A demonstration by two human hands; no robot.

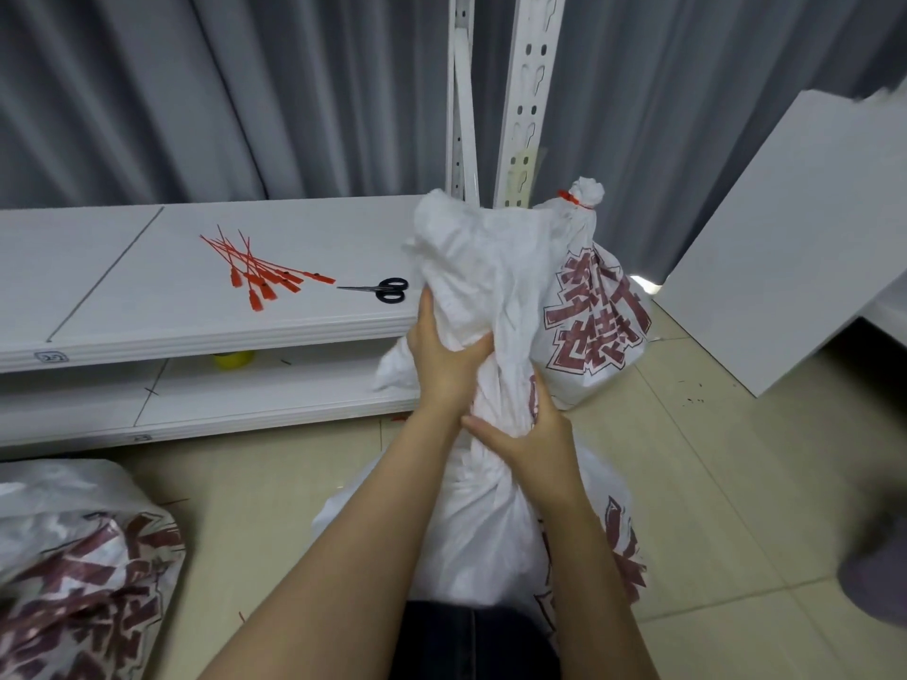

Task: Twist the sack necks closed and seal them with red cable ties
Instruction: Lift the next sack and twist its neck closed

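Observation:
A white woven sack [491,532] with dark red print stands on the floor in front of me, its loose top gathered upward. My left hand [444,358] grips the neck higher up. Just below it, my right hand [527,436] wraps round the bunched neck. Several red cable ties [260,274] lie in a loose pile on the white shelf [147,331] to the left. Behind my sack stands a second sack [596,326], its neck closed by a red tie [572,198].
Black scissors [385,289] lie on the shelf right of the ties. A third printed sack [83,566] lies at the lower left. A yellow object [233,359] sits on the lower shelf. A white board [795,238] leans at the right; grey curtains hang behind.

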